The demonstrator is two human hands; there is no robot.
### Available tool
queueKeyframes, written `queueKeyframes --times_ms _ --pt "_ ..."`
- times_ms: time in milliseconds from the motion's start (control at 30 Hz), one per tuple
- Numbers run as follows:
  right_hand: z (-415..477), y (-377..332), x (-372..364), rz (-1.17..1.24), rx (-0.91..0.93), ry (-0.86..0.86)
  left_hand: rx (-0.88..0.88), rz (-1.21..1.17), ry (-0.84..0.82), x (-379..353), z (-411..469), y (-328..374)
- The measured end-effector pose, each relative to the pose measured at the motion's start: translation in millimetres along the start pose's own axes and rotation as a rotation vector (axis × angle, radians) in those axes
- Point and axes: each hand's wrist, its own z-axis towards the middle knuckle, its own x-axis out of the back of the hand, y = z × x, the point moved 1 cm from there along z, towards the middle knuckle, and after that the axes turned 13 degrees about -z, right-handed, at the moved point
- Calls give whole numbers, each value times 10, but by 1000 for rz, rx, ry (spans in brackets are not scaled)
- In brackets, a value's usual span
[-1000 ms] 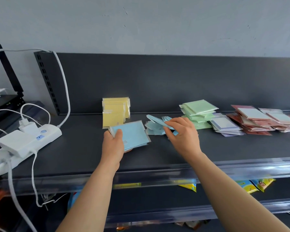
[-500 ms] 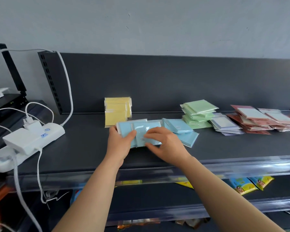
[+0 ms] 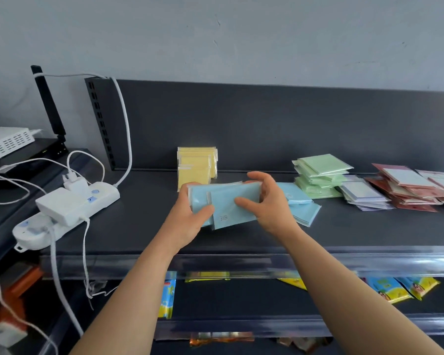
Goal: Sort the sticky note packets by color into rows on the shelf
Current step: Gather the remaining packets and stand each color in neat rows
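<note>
A small bundle of light blue sticky note packets (image 3: 224, 204) is raised just above the dark shelf (image 3: 144, 226). My left hand (image 3: 187, 216) grips its left end, thumb on top. My right hand (image 3: 265, 201) grips its right end with curled fingers. More blue packets (image 3: 301, 206) lie flat on the shelf just right of my hands. Yellow packets (image 3: 196, 166) stand upright in a row against the back panel. A green stack (image 3: 321, 179), a pale purple stack (image 3: 363, 196) and a red-pink heap (image 3: 410, 188) follow to the right.
A white power strip (image 3: 62, 208) with plugged adapters and trailing white cables occupies the shelf's left end. A black router with an antenna (image 3: 48, 106) sits further left. A clear plastic lip (image 3: 318, 262) runs along the shelf front. Colourful packets (image 3: 395, 288) lie on the lower shelf.
My right hand picked a blue packet from the loose pile and brought it left onto the bundle. Both hands now hold the bundle, raised a little and tilted.
</note>
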Motion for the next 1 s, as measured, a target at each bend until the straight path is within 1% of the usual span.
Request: queueKeyframes --times_ms 67,133,267,367,433,500,567,700,767,867,1000 --pt "-45 27 -41 -12 -2 -38 68 112 -78 3 0 -8" --pt "-91 77 -82 12 -43 -96 114 199 -135 -8 2 -14" --pt "-101 27 -48 66 -68 -172 132 331 -178 -29 27 -11" --pt "-113 -36 -17 23 -19 -153 107 351 -162 -33 27 -6" --pt "-115 -53 -21 -39 42 -135 99 352 -151 -17 55 6" --pt "-109 -40 -31 -119 65 -124 119 363 -145 1 81 2" --pt "-101 -7 -45 -171 55 -138 132 353 -119 -5 82 -17" --pt "-75 24 -64 -125 -7 -237 163 373 -128 -125 56 -48" --pt "-55 48 -43 -152 -15 -259 174 395 -118 -145 70 -37" --pt "-4 51 19 -223 9 -237 159 443 -112 -121 117 -5" --pt "186 12 158 -136 48 -114 48 412 -51 -158 259 120"
